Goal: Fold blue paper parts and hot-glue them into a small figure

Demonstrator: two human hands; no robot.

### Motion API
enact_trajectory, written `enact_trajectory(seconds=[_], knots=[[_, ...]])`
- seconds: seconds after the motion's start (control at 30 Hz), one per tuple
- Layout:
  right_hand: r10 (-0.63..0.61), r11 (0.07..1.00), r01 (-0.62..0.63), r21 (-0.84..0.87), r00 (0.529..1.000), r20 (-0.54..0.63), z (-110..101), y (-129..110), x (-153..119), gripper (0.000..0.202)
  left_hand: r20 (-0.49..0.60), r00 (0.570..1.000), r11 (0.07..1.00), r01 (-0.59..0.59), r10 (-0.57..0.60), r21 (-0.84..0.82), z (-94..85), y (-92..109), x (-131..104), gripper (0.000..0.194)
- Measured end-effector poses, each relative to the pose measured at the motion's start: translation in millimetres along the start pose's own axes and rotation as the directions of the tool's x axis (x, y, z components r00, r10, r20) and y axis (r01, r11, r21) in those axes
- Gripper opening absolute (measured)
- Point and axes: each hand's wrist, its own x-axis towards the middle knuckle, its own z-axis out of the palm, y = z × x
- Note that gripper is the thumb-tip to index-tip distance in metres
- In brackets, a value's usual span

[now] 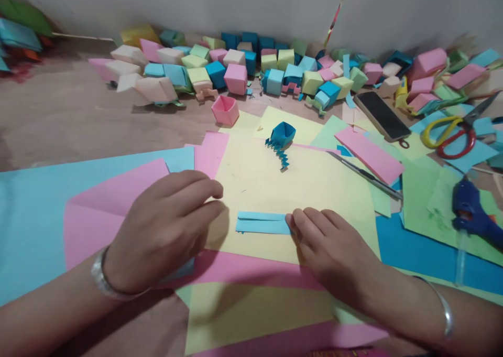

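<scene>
A light blue paper strip (261,224), folded lengthwise with a slit along its top, lies on the cream paper sheet (275,186). My right hand (330,241) is closed at the strip's right end, fingertips pinching it. To the left of the strip, my left hand (168,220) hovers with loosely curled fingers, slightly apart, and nothing visible in them. It is not touching the strip. Beyond the strip sits a small dark blue open paper box (283,132) with zigzag-folded paper strips (281,157) beside it.
Many paper cubes (236,79) line the wall. A pink open box (225,110) stands before them. To the right lie a craft knife (367,176), a phone (381,116), scissors (458,131) and a blue glue gun (471,207). Light blue paper (31,215) spreads at left.
</scene>
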Motion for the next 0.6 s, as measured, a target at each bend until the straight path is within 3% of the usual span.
enact_trajectory(seconds=[0.13,0.27,0.47,0.6], knots=[[-0.006,1.0,0.006,0.006,1.0,-0.004,-1.2,1.5,0.8,0.017,0.16,0.975,0.966,0.18,-0.152,-0.184,13.7,12.0,25.8,0.02],[0.021,0.999,-0.021,0.051,1.0,-0.016,-2.9,1.4,2.8,0.019,0.376,0.906,0.933,0.29,-0.196,-0.211,27.2,19.6,34.0,0.015],[0.058,0.987,-0.037,0.157,0.99,-0.127,-2.4,8.9,4.4,0.015,0.413,0.89,0.906,0.324,-0.195,-0.271,29.5,20.5,27.8,0.015],[0.238,0.905,-0.175,0.387,0.964,-0.12,-5.0,21.3,6.2,0.014,0.409,0.9,0.915,0.284,-0.151,-0.286,25.5,22.8,27.6,0.019]])
